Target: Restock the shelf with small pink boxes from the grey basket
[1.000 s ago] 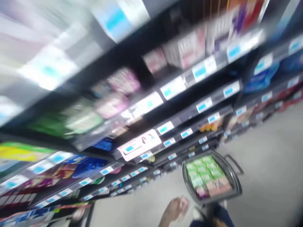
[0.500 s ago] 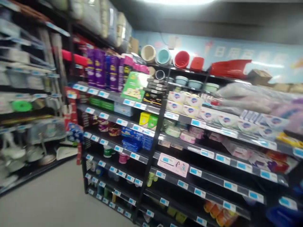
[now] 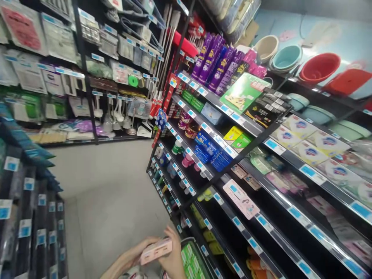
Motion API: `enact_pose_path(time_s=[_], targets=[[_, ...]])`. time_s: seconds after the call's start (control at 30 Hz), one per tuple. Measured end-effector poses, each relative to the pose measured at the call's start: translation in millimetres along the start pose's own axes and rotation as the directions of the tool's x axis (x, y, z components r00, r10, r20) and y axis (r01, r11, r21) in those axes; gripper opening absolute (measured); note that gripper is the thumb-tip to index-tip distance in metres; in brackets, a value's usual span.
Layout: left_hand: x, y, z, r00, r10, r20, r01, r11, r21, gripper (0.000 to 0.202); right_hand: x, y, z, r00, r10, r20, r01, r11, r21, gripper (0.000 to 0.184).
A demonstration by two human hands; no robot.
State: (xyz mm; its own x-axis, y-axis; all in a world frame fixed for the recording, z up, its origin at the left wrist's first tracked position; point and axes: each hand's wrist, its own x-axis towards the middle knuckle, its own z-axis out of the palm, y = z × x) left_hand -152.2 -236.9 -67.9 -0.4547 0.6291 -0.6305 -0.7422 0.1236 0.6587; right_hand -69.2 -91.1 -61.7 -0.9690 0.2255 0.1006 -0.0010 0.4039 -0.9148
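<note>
At the bottom of the head view I hold a small pink box above the floor, its long printed side tilted toward me. My left hand is closed on the left part of the box, its fingers partly hidden behind it. My right hand grips the right end, with its fingers pointing up past the corner. Just right of my right hand, green packs lie in a dark container low by the shelf.
A long shelf unit with price tags runs along the right, bearing boxed soap, purple spray cans and basins. Kitchen utensils hang on the far rack. Another shelf borders the grey aisle floor on the left.
The view has turned left and down, so the shelves appear shifted right and tilted. Both my hands and the pink box have come into view at the bottom.
</note>
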Motion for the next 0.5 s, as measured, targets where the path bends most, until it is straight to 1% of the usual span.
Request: enact_pose_path(time_s=[0.03, 0.1, 0.17, 0.23, 0.27, 0.3, 0.37, 0.4, 0.43, 0.5], targets=[[2, -4, 0.5, 0.999, -0.037, 0.023, 0.038, 0.998, -0.046, 0.054, -3, -9, -5, 1.0, 0.025, 0.012, -0.025, 1.0, 0.003, 0.06], [6, -10, 3.0, 0.989, -0.096, 0.112, 0.108, 0.989, -0.103, 0.058, -9, -23, -12, 0.996, 0.085, 0.001, -0.085, 0.996, 0.03, 0.045], [11, -12, 8.9, 0.973, -0.108, 0.205, 0.133, 0.984, -0.117, 0.065, -16, -29, -15, 0.986, 0.145, -0.08, -0.138, 0.987, 0.081, 0.036], [17, -10, 19.2, 0.961, -0.1, 0.258, 0.137, 0.982, -0.128, 0.07, -22, -27, -17, 0.955, 0.188, -0.227, -0.157, 0.976, 0.147, 0.034], [20, -7, 26.2, 0.955, -0.096, 0.282, 0.136, 0.983, -0.124, 0.073, -24, -25, -18, 0.924, 0.21, -0.319, -0.158, 0.971, 0.18, 0.034], [23, -3, 34.4, 0.947, -0.093, 0.306, 0.132, 0.985, -0.109, 0.075, -26, -23, -20, 0.878, 0.233, -0.419, -0.158, 0.966, 0.207, 0.036], [26, 6, 54.0, 0.929, -0.107, 0.353, 0.126, 0.992, -0.032, 0.083, -31, -23, -28, 0.761, 0.28, -0.586, -0.165, 0.956, 0.242, 0.038], [27, 11, 64.9, 0.923, -0.106, 0.369, 0.108, 0.994, 0.015, 0.087, -33, -24, -34, 0.711, 0.299, -0.637, -0.17, 0.951, 0.258, 0.038], [26, 16, 76.0, 0.921, -0.099, 0.376, 0.082, 0.995, 0.06, 0.092, -35, -27, -41, 0.677, 0.317, -0.664, -0.171, 0.945, 0.277, 0.04], [24, 24, 96.6, 0.924, -0.058, 0.379, 0.014, 0.993, 0.116, 0.099, -38, -34, -55, 0.64, 0.354, -0.681, -0.171, 0.931, 0.324, 0.05]])
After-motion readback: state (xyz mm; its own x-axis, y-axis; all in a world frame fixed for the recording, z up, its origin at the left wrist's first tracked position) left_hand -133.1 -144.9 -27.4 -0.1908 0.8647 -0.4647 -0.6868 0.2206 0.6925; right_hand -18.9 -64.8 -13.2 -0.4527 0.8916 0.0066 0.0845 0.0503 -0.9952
